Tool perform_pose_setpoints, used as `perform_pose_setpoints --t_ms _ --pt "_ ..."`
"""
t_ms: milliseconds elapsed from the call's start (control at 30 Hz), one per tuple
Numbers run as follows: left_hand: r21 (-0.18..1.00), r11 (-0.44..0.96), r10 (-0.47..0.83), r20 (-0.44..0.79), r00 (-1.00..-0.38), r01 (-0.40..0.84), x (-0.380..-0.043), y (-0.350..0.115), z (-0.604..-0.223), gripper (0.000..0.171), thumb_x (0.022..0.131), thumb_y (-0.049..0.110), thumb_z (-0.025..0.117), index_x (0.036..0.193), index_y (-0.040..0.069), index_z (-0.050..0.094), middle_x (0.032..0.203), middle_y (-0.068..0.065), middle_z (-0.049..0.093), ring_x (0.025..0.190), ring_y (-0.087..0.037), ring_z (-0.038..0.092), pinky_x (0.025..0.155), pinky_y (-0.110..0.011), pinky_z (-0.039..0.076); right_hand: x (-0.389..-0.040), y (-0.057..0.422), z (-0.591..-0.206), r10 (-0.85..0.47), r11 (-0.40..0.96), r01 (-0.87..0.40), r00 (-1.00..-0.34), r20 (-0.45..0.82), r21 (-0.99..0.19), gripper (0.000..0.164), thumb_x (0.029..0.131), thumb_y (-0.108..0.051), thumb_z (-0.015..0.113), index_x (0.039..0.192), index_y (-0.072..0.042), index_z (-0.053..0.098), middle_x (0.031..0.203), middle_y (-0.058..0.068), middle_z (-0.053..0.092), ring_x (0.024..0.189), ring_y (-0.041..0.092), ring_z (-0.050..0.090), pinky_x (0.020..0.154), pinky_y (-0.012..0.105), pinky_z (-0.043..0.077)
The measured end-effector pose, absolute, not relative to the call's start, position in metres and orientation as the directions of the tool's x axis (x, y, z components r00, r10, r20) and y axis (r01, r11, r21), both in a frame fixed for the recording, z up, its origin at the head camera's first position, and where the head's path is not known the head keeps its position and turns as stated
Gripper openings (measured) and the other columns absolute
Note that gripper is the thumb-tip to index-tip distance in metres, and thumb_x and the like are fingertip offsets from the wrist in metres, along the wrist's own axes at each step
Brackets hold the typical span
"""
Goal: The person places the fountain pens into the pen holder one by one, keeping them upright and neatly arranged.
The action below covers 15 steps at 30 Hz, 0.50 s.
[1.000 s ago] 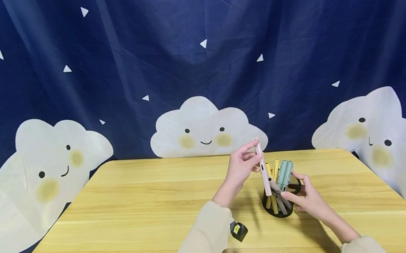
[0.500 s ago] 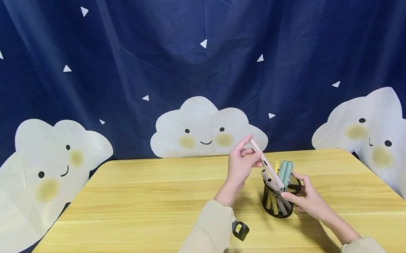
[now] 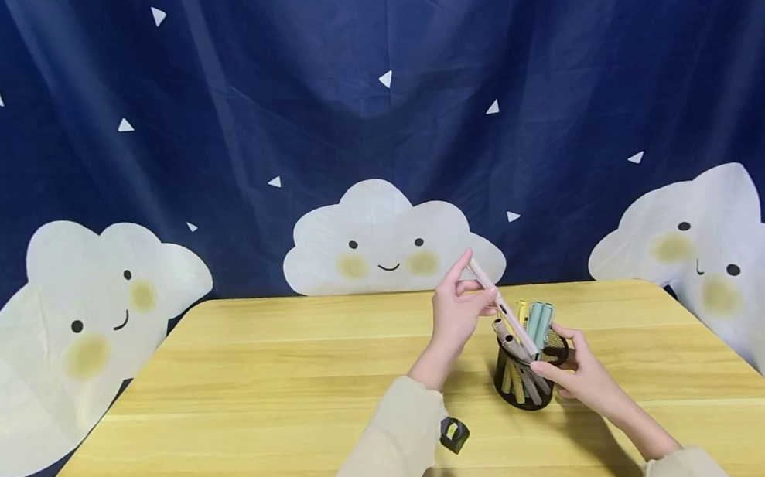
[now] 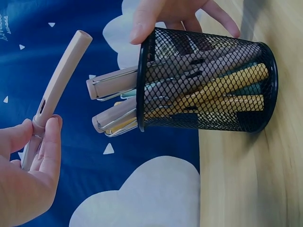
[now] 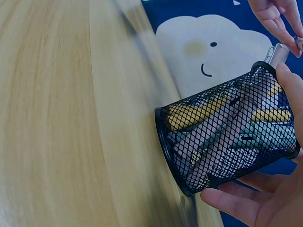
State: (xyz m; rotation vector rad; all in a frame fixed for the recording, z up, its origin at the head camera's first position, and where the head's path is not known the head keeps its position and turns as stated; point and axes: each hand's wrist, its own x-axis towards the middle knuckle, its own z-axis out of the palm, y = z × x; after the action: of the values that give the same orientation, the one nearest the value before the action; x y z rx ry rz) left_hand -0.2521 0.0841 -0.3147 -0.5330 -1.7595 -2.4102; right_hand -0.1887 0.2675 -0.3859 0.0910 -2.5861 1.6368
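Observation:
In the head view my left hand (image 3: 454,316) pinches a pale pink pen (image 3: 513,323) between thumb and fingers. The pen slants, its lower end over the mouth of a black mesh pen cup (image 3: 509,390). From the left wrist view, that pen (image 4: 64,73) is apart from the cup, and its clip end lies in the hand. My right hand (image 3: 582,373) holds the cup from the right, thumb at the rim and fingers round the side. Inside stand yellow pens (image 3: 521,311), green pens (image 3: 540,321) and greyish-pink pens (image 4: 116,82). The cup stands upright on the table.
A small black object (image 3: 454,434) with a yellow patch lies on the wooden table (image 3: 268,414), left of the cup and beside the left sleeve. Behind the table's far edge hangs a dark blue curtain (image 3: 314,121) printed with clouds.
The pink pen has tilted from nearly upright to slanting, its lower end swinging right over the cup's mouth. My left hand has shifted slightly; the right hand and cup stay put.

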Motion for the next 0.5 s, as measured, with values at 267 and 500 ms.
perform_pose_setpoints --t_ms 267,500 --pt "0.908 -0.278 0.084 0.347 -0.934 0.313 -0.254 0.087 -0.32 0.064 0.073 -0.016 0.063 0.128 0.01 0.047 0.08 -0.02 0.061 0.063 -0.026 0.064 0.054 -0.031 0.054 -0.189 0.268 -0.387 -0.007 0.432 -0.096 -0.995 0.103 -0.897 0.075 0.084 -0.017 0.063 0.138 -0.007 0.013 0.099 0.022 0.051 0.076 0.019 0.054 0.06 0.037 0.053" --pt "0.916 -0.209 0.051 0.36 -0.932 0.342 -0.254 0.089 -0.326 0.062 0.071 -0.014 0.065 0.123 0.014 0.051 0.077 -0.013 0.06 0.061 -0.022 0.063 0.052 -0.029 0.053 -0.189 0.269 -0.388 -0.012 0.424 -0.094 -0.995 0.099 -0.901 0.074 0.085 -0.018 0.062 0.138 -0.008 0.012 0.102 0.024 0.051 0.079 0.014 0.054 0.062 0.038 0.053"
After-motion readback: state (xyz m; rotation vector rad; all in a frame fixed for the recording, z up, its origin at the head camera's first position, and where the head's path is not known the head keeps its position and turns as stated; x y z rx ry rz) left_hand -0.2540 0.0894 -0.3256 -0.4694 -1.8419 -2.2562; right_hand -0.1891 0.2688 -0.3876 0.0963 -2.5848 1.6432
